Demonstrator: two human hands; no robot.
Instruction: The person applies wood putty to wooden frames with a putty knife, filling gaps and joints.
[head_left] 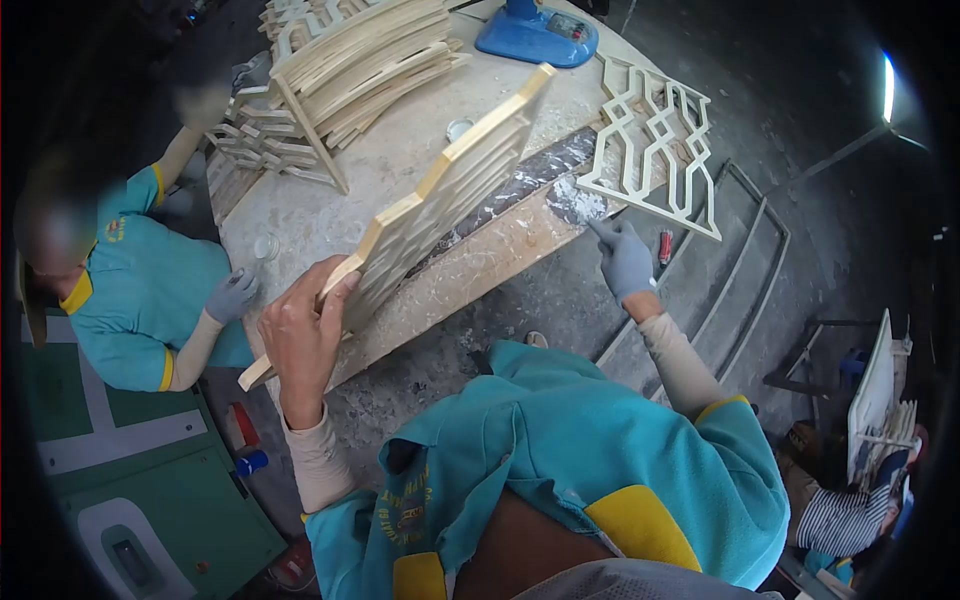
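Note:
My left hand [303, 325], bare, is closed around the edge of a pale wooden lattice panel [437, 184], which stands tilted on its edge over the table. My right hand [627, 262] wears a grey glove. Its index finger is stretched out to a patch of white paste [580, 203] smeared on a dark area near the end of a wooden board [480, 270]. Nothing shows in that hand's grip. Just beyond it, a second lattice panel [650, 190] lies over the table's right edge.
Stacked lattice pieces [375, 70] and a blue device base [537, 37] sit at the table's far side. A co-worker [160, 270] is at the left, with a gloved hand at the table edge. Metal frames [735, 270] stand right; a green cabinet [140, 430] is lower left.

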